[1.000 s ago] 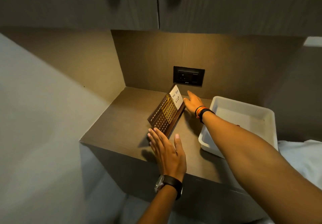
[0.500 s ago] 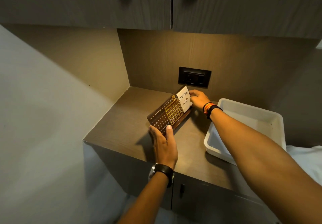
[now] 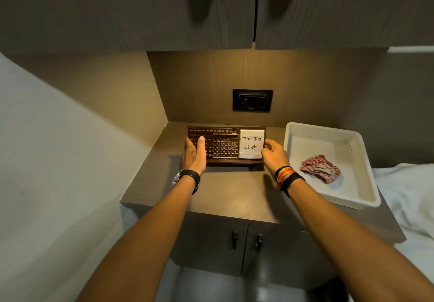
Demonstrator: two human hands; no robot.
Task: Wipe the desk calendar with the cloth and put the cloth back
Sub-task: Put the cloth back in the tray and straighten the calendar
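Hands [image 3: 194, 156] [image 3: 274, 155] grip desk calendar [image 3: 225, 145] ends; its note reads "To Do List".

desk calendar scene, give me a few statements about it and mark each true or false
1. The left hand and the right hand hold the desk calendar at its two ends. True.
2. The cloth is in the right hand. False: it lies in the white tray.
3. The note on the calendar reads "To Do List". True.
4. The tray stands left of the calendar. False: it stands to its right.
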